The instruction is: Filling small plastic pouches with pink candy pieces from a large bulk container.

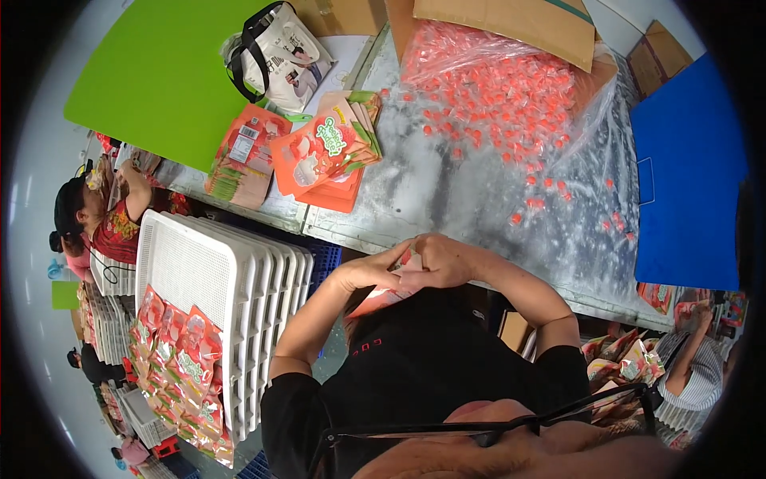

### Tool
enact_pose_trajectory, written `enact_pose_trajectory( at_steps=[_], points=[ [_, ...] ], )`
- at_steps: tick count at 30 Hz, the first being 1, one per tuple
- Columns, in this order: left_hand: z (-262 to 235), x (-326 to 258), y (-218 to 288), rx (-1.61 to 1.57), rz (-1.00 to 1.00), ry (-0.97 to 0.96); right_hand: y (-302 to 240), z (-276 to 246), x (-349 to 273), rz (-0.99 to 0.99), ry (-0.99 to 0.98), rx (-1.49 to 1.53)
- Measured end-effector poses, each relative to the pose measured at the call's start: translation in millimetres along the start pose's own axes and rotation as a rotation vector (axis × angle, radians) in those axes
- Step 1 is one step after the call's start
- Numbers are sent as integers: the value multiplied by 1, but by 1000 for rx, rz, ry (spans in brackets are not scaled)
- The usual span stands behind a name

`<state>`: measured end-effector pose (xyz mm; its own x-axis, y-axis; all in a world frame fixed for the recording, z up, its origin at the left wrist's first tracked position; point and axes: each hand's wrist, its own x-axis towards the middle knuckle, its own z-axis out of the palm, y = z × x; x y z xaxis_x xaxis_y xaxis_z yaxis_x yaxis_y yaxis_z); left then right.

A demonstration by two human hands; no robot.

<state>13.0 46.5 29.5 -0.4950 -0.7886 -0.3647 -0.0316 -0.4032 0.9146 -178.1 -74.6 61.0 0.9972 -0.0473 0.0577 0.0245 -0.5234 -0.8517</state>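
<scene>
Partly hidden red/pink pkg

Wide fisheye view from the left of two cameras on the wearer's head, facing steeply down. Glasses lie nearest the lens, along the lower edge; the hands sit close, near the centre; the desk spreads beyond them, straight edges bowing toward the rim.
</scene>
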Motion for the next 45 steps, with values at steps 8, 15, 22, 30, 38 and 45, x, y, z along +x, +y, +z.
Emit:
enact_pose_trajectory(
  at_steps=[8, 15, 22, 30, 38, 45],
  points=[
    [13, -28, -5, -364, 189, 336, 165, -71, 85, 107, 974, -755],
    [23, -38, -28, -450, 190, 493, 204, -50, 78, 324, 593, -884],
    [17, -32, -19, -316, 189, 449, 191, -15, 11, 19, 686, -15],
    [23, -35, -25, -408, 204, 492, 173, -30, -33, 211, 918, 381],
    [25, -39, -34, -441, 172, 543, 155, -1, -4, 344, 823, -598],
    [23, -42, -33, -473, 201, 521, 138, 10, -18, 242, 956, -642]
  ],
)
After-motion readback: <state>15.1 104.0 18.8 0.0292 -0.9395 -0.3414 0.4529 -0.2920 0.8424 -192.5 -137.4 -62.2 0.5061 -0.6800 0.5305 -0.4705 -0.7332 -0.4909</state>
